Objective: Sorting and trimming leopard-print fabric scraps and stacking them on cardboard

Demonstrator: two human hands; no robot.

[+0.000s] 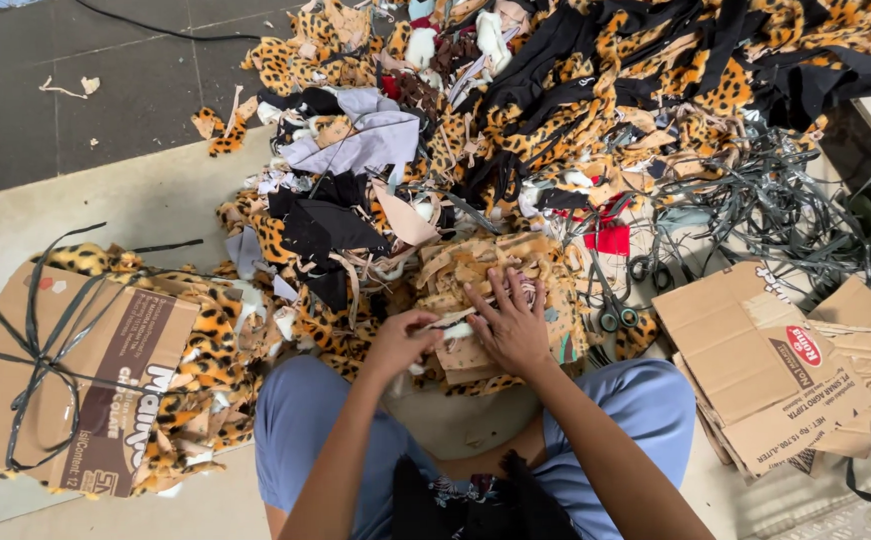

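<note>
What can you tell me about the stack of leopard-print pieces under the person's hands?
The stack is a low pile of flat, tan leopard-print fabric cut-outs, soft and plush-looking, lying roughly aligned on the floor between the person's knees. The right hand presses flat on its top with fingers spread; the left hand pinches its near-left edge. Loose scraps of black, grey and leopard cloth crowd its left and far sides, and scissors lie just to its right.

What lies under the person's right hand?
The right hand presses flat on a stack of tan leopard-print fabric pieces. The left hand pinches its near edge. Whatever lies beneath the stack is covered.
</note>
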